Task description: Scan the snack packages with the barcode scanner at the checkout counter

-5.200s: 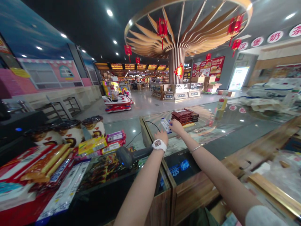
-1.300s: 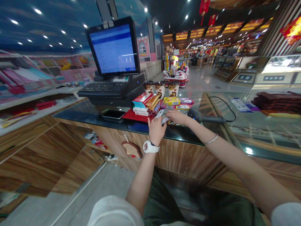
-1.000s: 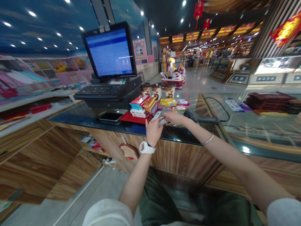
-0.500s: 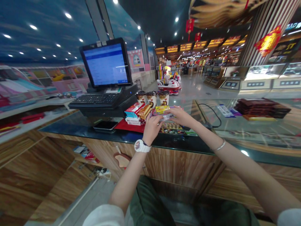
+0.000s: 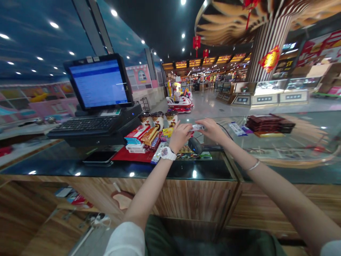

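Note:
Between my two hands is a small flat silvery-clear packet (image 5: pixel 197 127), raised above the counter. My left hand (image 5: pixel 180 137), with a white watch on its wrist, has its fingers closed on the packet's left end. My right hand (image 5: pixel 214 131) pinches its right end. Just below the packet is a black rounded device (image 5: pixel 195 145), perhaps a scanner. Left of my hands, a pile of snack packs (image 5: pixel 150 136) and white boxes (image 5: pixel 135 148) lies on a red sheet (image 5: pixel 122 155). Three lidded cups (image 5: pixel 157 121) stand behind them.
A monitor (image 5: pixel 98 83) and keyboard (image 5: pixel 82 125) occupy the counter's left side. A dark phone or tablet (image 5: pixel 99 157) lies in front of them. To the right are a stack of dark brown packs (image 5: pixel 269 124) and a white-and-purple packet (image 5: pixel 238 129) on the glass top.
My view has swung to the right. Both hands have carried the small packet right, away from the snack pile, and the black device now shows beneath it.

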Motion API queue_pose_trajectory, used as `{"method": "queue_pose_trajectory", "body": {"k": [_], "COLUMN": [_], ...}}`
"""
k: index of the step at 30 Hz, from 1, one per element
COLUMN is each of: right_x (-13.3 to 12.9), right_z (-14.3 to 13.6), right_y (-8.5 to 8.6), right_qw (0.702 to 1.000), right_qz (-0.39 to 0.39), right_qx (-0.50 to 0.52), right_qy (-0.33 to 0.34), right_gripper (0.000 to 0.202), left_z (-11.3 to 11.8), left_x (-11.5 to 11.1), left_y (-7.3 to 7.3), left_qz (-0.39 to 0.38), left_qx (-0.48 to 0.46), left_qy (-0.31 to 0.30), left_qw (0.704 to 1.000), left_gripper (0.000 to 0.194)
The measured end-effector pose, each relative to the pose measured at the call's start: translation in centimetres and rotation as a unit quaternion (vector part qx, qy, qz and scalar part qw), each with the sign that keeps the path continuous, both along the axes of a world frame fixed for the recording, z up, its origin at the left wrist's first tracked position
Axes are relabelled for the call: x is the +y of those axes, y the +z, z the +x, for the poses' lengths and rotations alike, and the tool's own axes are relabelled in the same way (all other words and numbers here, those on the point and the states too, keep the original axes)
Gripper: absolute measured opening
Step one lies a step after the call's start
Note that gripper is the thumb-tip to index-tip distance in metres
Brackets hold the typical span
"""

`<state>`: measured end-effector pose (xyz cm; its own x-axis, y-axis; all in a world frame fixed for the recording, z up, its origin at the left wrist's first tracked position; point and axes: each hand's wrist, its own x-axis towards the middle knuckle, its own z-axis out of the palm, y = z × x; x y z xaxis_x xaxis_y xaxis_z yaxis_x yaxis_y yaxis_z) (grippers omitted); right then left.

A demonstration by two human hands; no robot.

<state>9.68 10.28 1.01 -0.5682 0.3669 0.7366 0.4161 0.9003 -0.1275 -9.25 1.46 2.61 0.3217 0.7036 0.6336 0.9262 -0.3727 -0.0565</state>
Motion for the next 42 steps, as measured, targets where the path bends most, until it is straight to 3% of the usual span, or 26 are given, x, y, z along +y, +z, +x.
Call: {"method": "queue_pose_trajectory", "body": {"k": [5, 11, 17, 21, 30, 33, 39, 42], "right_x": [1.8, 3.7, 3.2, 2.5, 2.4, 1.7, 0.2, -0.2], "right_z": [1.5, 3.0, 2.8, 2.7, 5.7, 6.1, 4.6, 3.8], "right_y": [-0.2, -1.8, -2.3, -1.8, -1.3, -1.9, -3.4, -4.1], "right_qw": [0.999, 0.99, 0.993, 0.994, 0.998, 0.995, 0.965, 0.949], "right_qz": [0.023, 0.047, 0.049, 0.04, -0.033, -0.092, -0.21, -0.241], "right_qx": [0.02, 0.106, 0.092, 0.098, 0.062, -0.007, -0.151, -0.197], "right_qy": [-0.034, -0.074, -0.054, -0.038, 0.007, 0.028, 0.044, 0.045], "right_gripper": [0.033, 0.03, 0.027, 0.036, 0.033, 0.045, 0.1, 0.107], "left_z": [0.9, 0.6, -0.1, -0.5, -1.9, -2.2, -2.3, -2.4], "left_x": [3.1, 6.0, 5.6, 5.3, 5.8, 5.9, 6.4, 6.5], "left_y": [0.3, -0.1, -0.9, -1.0, -0.8, -0.8, -1.4, -1.6], "left_qz": [0.047, 0.094, 0.135, 0.137, 0.138, 0.136, 0.117, 0.106], "left_qx": [0.032, 0.055, 0.044, 0.034, 0.015, 0.002, -0.021, -0.022], "left_qy": [-0.035, -0.06, -0.074, -0.075, -0.06, -0.049, -0.034, -0.034], "left_qw": [0.998, 0.992, 0.987, 0.987, 0.988, 0.99, 0.992, 0.994], "left_gripper": [0.018, 0.017, 0.017, 0.018, 0.018, 0.018, 0.016, 0.015]}}
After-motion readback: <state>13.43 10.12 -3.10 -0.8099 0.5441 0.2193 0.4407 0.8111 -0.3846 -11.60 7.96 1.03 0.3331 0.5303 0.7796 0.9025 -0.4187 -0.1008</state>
